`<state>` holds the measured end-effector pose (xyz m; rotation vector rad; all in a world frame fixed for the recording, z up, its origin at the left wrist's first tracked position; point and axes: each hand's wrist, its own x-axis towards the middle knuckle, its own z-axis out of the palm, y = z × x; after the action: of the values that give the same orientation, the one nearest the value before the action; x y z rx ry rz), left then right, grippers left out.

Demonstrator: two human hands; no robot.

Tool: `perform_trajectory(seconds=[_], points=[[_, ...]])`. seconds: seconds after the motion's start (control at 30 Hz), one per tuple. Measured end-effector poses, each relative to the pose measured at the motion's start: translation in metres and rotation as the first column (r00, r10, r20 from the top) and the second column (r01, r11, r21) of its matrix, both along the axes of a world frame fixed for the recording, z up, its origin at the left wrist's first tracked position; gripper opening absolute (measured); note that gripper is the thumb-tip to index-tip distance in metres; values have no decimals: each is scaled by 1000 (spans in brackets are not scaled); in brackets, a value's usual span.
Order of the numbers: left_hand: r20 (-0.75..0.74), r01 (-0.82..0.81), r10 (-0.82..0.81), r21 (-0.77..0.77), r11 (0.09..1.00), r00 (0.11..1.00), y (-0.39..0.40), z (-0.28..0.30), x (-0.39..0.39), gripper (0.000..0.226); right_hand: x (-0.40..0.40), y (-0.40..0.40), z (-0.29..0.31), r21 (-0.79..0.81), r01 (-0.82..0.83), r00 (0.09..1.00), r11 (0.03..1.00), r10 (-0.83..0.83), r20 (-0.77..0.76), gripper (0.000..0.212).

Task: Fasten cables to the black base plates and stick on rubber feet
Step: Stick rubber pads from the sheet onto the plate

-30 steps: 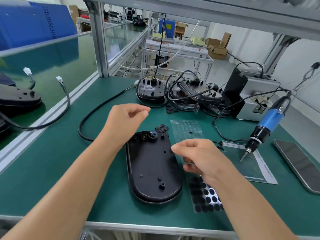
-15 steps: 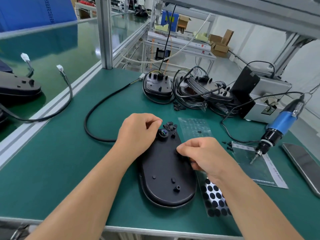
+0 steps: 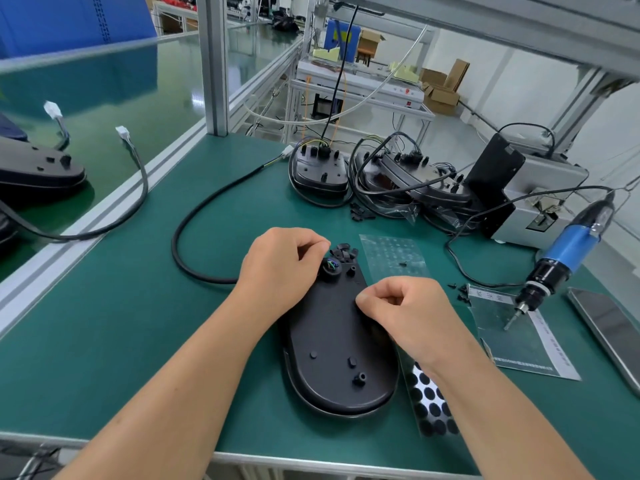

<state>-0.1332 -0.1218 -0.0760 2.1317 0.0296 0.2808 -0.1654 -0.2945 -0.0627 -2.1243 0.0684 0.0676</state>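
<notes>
So, the black base plate (image 3: 337, 344) is laid flat on the green bench (image 3: 114, 341), probably so feet can be pressed on from above. The left hand (image 3: 280, 268) is curled at the plate's far end beside the cable grommet (image 3: 330, 268), likely steadying it. The right hand (image 3: 405, 311) is pinched over the plate's right edge; a rubber foot may be held there, but nothing can be made out between the fingertips. The sheet of rubber feet (image 3: 431, 407) is half covered by the right wrist. The cable (image 3: 194, 220) is looped off leftward.
</notes>
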Motion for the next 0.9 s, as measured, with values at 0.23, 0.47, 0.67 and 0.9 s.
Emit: perform_trajectory(seconds=[0.23,0.47,0.67,0.9], points=[[6,0,0,8,1000,1000,0,0,-1,17,-4,2,-2,-56,6,997,998,-1,76,14],[10,4,-4,22,1000,1000,0,0,-2,17,-7,3,-5,-79,36,992,996,-26,121,13],[24,-2,1,25,1000,1000,-1,-1,-3,16,-4,4,-9,-16,69,994,998,-67,83,11],[36,-8,6,42,999,999,0,-3,-2,17,6,-3,-5,203,120,979,972,-81,-189,11]])
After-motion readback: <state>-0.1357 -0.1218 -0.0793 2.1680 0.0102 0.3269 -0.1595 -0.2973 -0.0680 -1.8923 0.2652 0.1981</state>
